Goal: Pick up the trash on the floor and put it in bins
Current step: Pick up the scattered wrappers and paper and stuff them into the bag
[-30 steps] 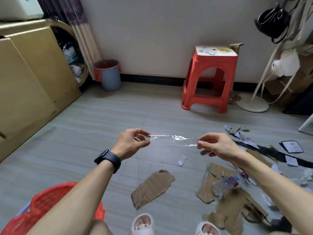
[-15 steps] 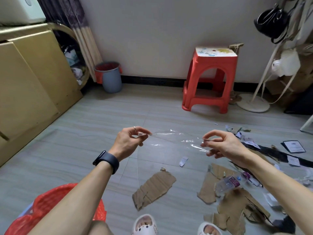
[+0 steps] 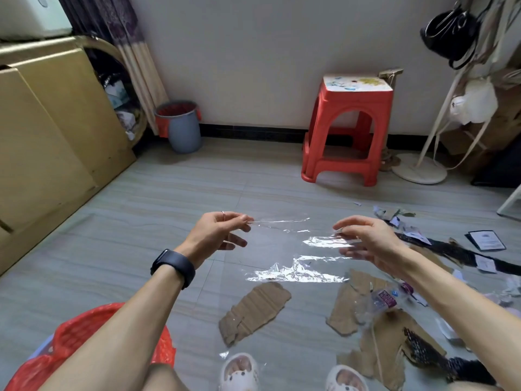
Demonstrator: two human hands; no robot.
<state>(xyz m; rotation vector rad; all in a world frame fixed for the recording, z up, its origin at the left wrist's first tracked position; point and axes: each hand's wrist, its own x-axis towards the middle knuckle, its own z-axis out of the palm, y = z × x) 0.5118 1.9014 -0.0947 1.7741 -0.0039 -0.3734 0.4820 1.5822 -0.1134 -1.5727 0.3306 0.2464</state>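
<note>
Here's the clear plastic film (image 3: 296, 273), a limp, see-through sheet stretched between the two hands and hanging down from them, off the floor (image 3: 112, 235). Only the glints give it away. The left hand (image 3: 217, 235) pinches the top edge between thumb and forefinger, its other fingers loosely curled beneath. The right hand (image 3: 369, 241) is closed on the opposite end, and a crumpled bit of film shows at its fingertips. The hands are held well apart, so the sheet is spread wide.

My read is that this piece is on its way to a bin. Spread like this it will flap and cling, so the tidy move would be to bring the hands together and bunch the film into one hand. Then it should drop cleanly rather than drape over a rim.

Below and behind the left forearm sits the red-bagged bin (image 3: 84, 334), the closest target. A second one, the grey bin (image 3: 180, 128), stands far ahead of the left hand by the wall.

Under the hanging sheet lies a cardboard piece (image 3: 253, 309). Beneath the right forearm a plastic bottle (image 3: 380, 301) rests on more cardboard, and paper scraps trail away beyond the right hand. There's plenty left to collect.
</note>
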